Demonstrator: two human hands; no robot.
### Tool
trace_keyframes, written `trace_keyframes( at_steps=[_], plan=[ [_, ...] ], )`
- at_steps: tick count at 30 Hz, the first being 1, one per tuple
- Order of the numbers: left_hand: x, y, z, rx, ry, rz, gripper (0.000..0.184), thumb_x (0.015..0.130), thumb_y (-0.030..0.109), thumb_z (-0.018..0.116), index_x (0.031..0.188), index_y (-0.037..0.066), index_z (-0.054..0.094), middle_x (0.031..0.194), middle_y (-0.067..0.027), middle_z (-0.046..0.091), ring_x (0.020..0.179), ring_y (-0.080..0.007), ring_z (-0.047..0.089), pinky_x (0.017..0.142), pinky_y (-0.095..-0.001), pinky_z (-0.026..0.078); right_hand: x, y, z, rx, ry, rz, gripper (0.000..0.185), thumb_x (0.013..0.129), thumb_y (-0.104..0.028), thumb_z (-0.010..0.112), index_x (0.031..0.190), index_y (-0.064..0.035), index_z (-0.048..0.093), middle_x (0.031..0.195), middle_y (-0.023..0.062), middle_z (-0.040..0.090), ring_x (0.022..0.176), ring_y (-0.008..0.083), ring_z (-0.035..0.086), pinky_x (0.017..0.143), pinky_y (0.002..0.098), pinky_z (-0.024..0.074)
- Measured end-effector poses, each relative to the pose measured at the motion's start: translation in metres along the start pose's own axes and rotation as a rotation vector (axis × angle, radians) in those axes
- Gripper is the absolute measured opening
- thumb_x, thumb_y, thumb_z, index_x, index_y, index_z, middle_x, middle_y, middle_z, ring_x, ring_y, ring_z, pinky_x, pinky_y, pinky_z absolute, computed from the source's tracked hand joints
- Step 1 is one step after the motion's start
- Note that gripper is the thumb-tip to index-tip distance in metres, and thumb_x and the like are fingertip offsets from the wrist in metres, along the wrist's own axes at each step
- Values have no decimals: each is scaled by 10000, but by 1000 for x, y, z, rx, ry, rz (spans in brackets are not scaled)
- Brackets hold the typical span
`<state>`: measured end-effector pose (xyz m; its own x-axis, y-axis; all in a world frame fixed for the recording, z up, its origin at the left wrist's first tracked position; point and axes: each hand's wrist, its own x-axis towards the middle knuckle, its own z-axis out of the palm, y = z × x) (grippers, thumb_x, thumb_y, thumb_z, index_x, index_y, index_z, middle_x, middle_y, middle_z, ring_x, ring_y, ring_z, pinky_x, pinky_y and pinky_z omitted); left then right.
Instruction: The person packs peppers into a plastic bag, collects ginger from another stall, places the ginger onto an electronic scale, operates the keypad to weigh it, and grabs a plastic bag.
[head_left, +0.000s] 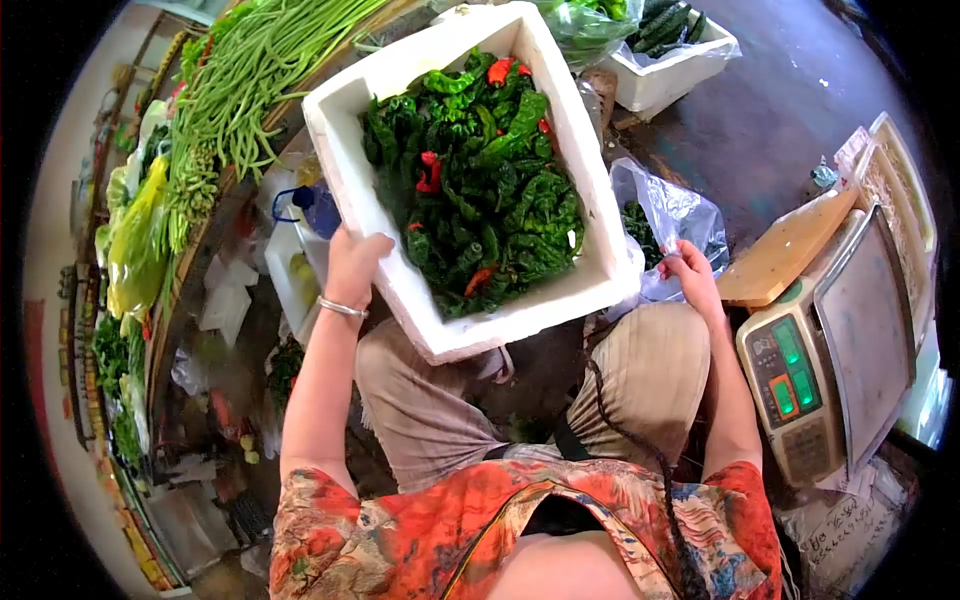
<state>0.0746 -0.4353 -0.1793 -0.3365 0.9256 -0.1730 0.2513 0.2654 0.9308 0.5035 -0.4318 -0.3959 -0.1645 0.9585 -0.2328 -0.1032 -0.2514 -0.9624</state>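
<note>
A white foam box (pixel 330 110) full of wrinkled green peppers (pixel 500 190), with a few red ones among them, is tilted in front of me above my knees. My left hand (pixel 355 262) grips its near left wall, the thumb over the rim and the other fingers hidden behind the wall. To the right of the box, my right hand (pixel 690 275) is closed on the edge of a clear plastic bag (pixel 690 212). Dark green produce shows inside the bag, partly covered by the box's right side.
A digital scale (pixel 790 375) with a metal pan stands at my right, beside a wooden board (pixel 785 250). Another foam box (pixel 665 85) holding cucumbers sits at the back. Long green beans (pixel 270 75) lie on a shelf at the left, near a yellow-green bagged vegetable (pixel 138 245).
</note>
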Motion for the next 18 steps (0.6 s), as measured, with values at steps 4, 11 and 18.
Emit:
trace_keyframes(
  at_steps=[4,11,18],
  plan=[
    [28,18,7,100,-82,27,393,650,64,614,1005,-61,504,866,-107,587,734,-202,572,659,-321,480,2,-10,5,46,104,38,191,855,-87,463,1014,-11,536,684,14,516,610,92,480,587,220,398],
    [49,45,29,100,-227,-30,293,675,70,580,940,-46,534,800,-94,576,688,-201,574,609,-316,473,14,-11,0,123,230,-55,260,866,-130,501,1101,-21,523,770,-6,546,681,83,487,628,211,400],
    [42,38,63,95,-261,-49,324,680,72,597,966,-58,518,823,-106,586,676,-196,571,605,-307,465,12,-44,1,350,274,53,319,891,-248,517,1130,-36,521,839,-11,557,772,69,509,685,216,416]
  ],
)
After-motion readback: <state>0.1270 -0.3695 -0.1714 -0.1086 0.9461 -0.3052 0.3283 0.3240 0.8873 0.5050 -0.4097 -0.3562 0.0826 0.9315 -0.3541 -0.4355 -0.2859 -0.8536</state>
